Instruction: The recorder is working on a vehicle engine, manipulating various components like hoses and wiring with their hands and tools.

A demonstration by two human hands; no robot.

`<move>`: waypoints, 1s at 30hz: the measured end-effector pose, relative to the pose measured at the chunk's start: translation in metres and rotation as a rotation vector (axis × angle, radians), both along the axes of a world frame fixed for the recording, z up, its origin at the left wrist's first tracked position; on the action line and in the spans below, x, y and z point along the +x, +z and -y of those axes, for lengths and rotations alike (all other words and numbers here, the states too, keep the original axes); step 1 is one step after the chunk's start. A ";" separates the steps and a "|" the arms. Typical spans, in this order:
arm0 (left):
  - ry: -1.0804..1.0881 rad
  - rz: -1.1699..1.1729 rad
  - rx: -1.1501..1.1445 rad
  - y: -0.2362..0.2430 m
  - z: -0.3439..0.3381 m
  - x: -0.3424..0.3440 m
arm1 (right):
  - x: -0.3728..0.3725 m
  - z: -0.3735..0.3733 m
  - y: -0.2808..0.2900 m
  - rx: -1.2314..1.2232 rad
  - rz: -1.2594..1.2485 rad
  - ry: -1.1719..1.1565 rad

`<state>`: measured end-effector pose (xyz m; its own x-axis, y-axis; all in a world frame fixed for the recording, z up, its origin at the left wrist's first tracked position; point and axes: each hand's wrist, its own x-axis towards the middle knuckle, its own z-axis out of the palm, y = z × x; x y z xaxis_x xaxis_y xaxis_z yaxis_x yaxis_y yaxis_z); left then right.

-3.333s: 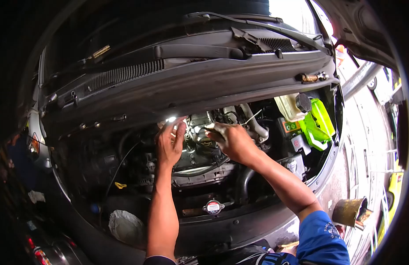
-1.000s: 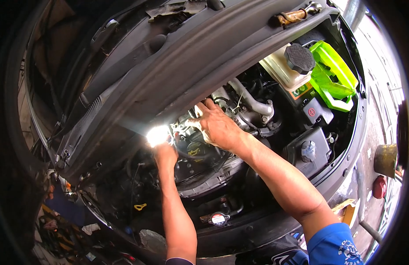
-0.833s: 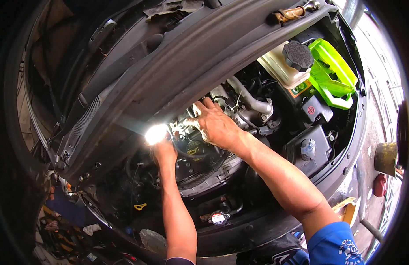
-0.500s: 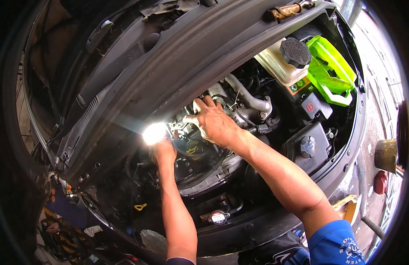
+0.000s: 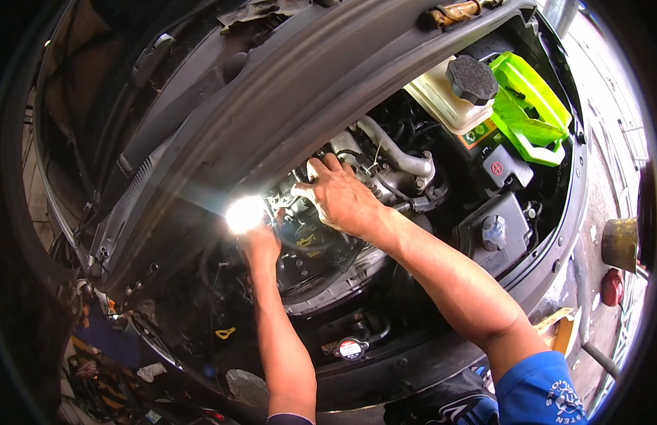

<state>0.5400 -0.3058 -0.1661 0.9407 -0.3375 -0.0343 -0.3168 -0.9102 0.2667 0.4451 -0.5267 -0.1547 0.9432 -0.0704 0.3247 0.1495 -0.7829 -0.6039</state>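
Observation:
My left hand (image 5: 261, 246) is raised beside the engine, closed around a brightly lit lamp (image 5: 245, 214). The glare hides the lamp's body and most of those fingers. My right hand (image 5: 344, 201) rests over the back of the engine (image 5: 346, 265), thumb and fingers spread and bent down among metal parts. Its fingertips are partly hidden, and I see nothing held in them. Just right of this hand runs a curved silver metal pipe (image 5: 396, 150). Below the left hand's light lies the dark engine cover with a yellow-marked oil cap (image 5: 307, 239).
The raised hood's dark edge (image 5: 222, 152) overhangs the far side. At right are a white reservoir with a black cap (image 5: 472, 79), a bright green plastic tray (image 5: 530, 106) and a black box (image 5: 495, 234). A radiator cap (image 5: 349, 348) and a yellow dipstick loop (image 5: 225, 332) sit nearer.
The left hand and its light have shifted slightly left and up. The right hand stays in nearly the same place, and the whole view has moved a little.

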 end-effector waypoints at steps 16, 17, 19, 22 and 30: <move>-0.211 0.188 0.045 -0.018 -0.027 0.016 | 0.002 -0.003 0.004 0.032 -0.040 -0.021; -0.211 0.190 0.051 -0.021 -0.031 0.018 | 0.003 -0.004 0.006 0.052 -0.037 -0.012; -0.207 0.345 0.065 -0.023 -0.026 0.019 | 0.003 -0.003 0.007 0.046 -0.038 -0.013; -0.155 0.218 0.217 -0.023 -0.022 0.017 | 0.001 -0.001 0.004 0.061 -0.029 -0.024; -0.278 0.395 0.086 -0.022 -0.027 0.017 | 0.002 -0.002 0.013 0.017 -0.061 -0.019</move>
<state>0.5569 -0.2785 -0.1885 0.7620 -0.5896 0.2679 -0.6130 -0.7901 0.0047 0.4471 -0.5245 -0.1415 0.9595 -0.0939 0.2655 0.0970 -0.7748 -0.6248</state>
